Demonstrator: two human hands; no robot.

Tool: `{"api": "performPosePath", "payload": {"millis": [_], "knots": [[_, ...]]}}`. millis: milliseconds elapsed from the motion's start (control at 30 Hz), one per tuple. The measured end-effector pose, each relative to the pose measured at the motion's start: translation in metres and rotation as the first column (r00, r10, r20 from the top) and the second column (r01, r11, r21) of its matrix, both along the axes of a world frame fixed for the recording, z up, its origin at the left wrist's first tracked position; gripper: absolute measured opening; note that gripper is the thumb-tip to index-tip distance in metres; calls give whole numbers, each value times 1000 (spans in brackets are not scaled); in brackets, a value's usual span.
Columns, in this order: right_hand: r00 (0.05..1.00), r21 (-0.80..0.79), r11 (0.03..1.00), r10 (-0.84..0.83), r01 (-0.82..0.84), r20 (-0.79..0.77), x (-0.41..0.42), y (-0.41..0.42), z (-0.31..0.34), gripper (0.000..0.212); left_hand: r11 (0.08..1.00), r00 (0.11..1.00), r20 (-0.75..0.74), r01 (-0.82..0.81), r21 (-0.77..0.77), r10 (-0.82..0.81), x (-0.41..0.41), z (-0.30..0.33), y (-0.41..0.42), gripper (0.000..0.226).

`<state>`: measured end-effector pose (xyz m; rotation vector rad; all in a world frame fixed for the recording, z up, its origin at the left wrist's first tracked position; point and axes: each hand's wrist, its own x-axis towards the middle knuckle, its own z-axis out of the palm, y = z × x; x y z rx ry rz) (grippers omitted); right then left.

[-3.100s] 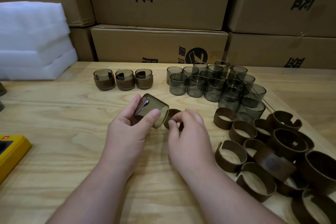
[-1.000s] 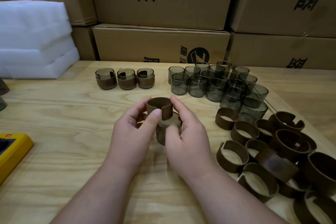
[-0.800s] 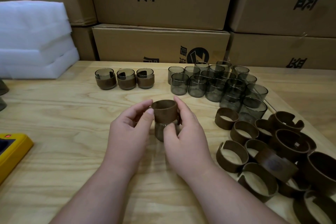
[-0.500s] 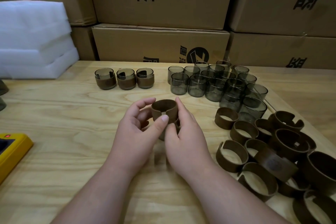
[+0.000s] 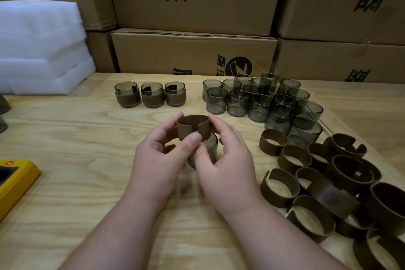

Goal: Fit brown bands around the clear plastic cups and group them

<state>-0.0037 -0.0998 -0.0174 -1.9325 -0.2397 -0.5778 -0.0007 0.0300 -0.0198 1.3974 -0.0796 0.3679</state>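
Note:
A split brown band point(image 5: 192, 127) sits around the upper end of a smoky clear cup point(image 5: 210, 149) held above the table's middle. My left hand point(image 5: 160, 160) pinches the band between thumb and fingers. My right hand point(image 5: 225, 160) grips the cup lower down, its forefinger against the band's right side. Three banded cups point(image 5: 151, 97) stand in a row at the back left. Several bare cups point(image 5: 260, 99) cluster at the back right. A heap of loose brown bands point(image 5: 328, 177) lies at the right.
The wooden table point(image 5: 76, 149) carries a yellow device point(image 5: 15, 184) with a red light at its left edge and stacked white foam sheets point(image 5: 39, 48) at the back left. Cardboard boxes point(image 5: 192, 50) wall off the back. Dark objects poke in at the far left.
Three seconds ago my left hand held a bare cup and my right a band. Since then the band went over the cup's end, and both hands have kept working it there.

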Motion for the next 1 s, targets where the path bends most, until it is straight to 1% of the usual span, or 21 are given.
{"api": "performPosePath", "payload": {"millis": [133, 300, 433, 567, 767, 833, 900, 1000], "knots": [[999, 14, 999, 41, -40, -17, -2, 0, 0, 58, 999, 1000, 17, 23, -23, -23, 0, 3, -1, 62], [998, -3, 999, 54, -54, 27, -3, 0, 1, 53, 1000, 1000, 14, 8, -19, -8, -1, 3, 0, 64], [998, 12, 998, 55, -56, 21, -2, -1, 1, 52, 999, 999, 0, -46, -2, 46, 0, 2, -2, 52], [999, 6, 999, 43, -43, 3, -1, -4, 3, 46, 999, 999, 4, -34, 4, 34, -1, 3, 0, 36], [997, -49, 998, 27, -30, -71, -4, -3, 6, 45, 994, 995, 1, -103, 41, 103, -2, 4, 2, 32], [997, -41, 999, 19, -22, -76, -6, -1, 7, 46, 990, 991, -8, -135, 36, 135, -1, 4, 2, 27], [998, -16, 1000, 1, -2, -70, -7, 1, 7, 44, 987, 988, -4, -155, 47, 155, -1, 3, 1, 28], [997, 4, 999, -34, 34, -66, -8, 2, 7, 41, 984, 987, -7, -158, 83, 159, -2, 3, 0, 37]]}}
